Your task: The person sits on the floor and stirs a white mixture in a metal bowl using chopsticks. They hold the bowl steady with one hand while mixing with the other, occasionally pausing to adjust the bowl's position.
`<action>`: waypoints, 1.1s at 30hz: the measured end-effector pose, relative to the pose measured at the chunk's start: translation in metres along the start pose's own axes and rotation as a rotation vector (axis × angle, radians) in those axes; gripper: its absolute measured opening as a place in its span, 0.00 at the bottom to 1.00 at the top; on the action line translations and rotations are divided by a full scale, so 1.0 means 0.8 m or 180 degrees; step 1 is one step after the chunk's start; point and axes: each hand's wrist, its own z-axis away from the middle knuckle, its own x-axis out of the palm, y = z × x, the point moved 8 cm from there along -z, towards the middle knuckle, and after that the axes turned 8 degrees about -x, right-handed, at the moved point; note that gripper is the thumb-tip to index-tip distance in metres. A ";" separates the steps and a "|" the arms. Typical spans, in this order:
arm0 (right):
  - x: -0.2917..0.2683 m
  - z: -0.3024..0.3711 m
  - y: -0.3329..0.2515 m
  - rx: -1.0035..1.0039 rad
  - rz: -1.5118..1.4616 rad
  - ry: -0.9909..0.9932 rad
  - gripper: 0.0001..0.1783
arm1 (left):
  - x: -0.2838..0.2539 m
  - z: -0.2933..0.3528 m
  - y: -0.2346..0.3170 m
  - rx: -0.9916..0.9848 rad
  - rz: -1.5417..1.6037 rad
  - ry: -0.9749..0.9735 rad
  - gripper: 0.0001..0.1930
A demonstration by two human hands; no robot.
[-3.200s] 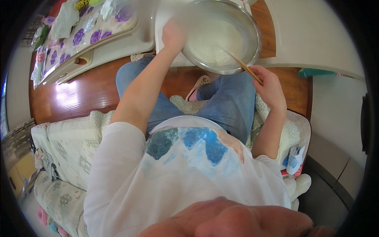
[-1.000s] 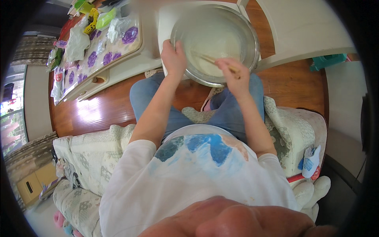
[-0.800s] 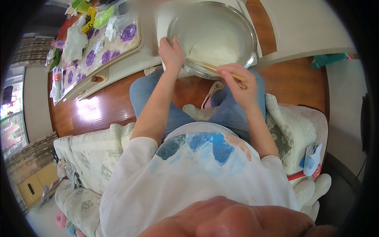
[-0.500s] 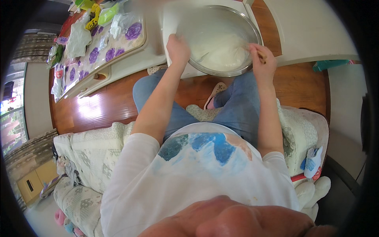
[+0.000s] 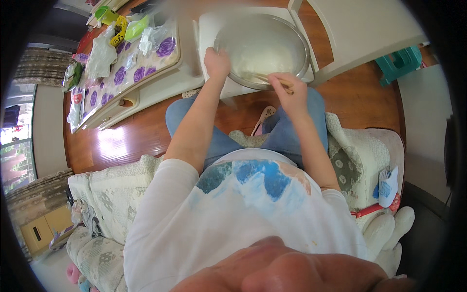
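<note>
A wide metal bowl point(image 5: 305, 65) stands on a white chair seat point(image 5: 206, 36) in front of me, with a soft, pale white mass like dough or batter point(image 5: 270, 61) in it. My left hand point(image 5: 217, 63) is closed at the bowl's left rim and grips it. Wooden chopsticks point(image 5: 261, 77) are in my right hand point(image 5: 292, 92), whose fingers wrap round them above the near rim. Their tips point left into the bowl, at the near edge of the white mass. A blurred patch hides part of the bowl's far side.
To the left is a table with a purple-flowered cover point(image 5: 119, 75), holding plastic bags point(image 5: 102, 56) and a green cup point(image 5: 104, 15). A teal stool point(image 5: 400, 63) stands on the wooden floor at right. My legs straddle the space before the chair; a quilted sofa cover point(image 5: 114, 187) lies behind.
My right hand has moved left and toward me with the chopsticks, from the bowl's right rim to its near rim. My left hand stays at the left rim.
</note>
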 end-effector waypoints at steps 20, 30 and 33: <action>-0.031 0.015 0.093 0.0781 -0.0462 0.1216 0.09 | 0.085 0.145 -0.222 -0.3310 0.3237 -0.1889 0.36; -0.034 0.005 0.081 0.0439 -0.0163 0.1186 0.08 | 0.030 0.071 -0.249 -0.2495 0.2505 -0.0800 0.36; -0.037 0.001 0.083 0.0389 -0.0189 0.1187 0.07 | 0.019 0.009 -0.229 -0.1813 0.2105 -0.0987 0.38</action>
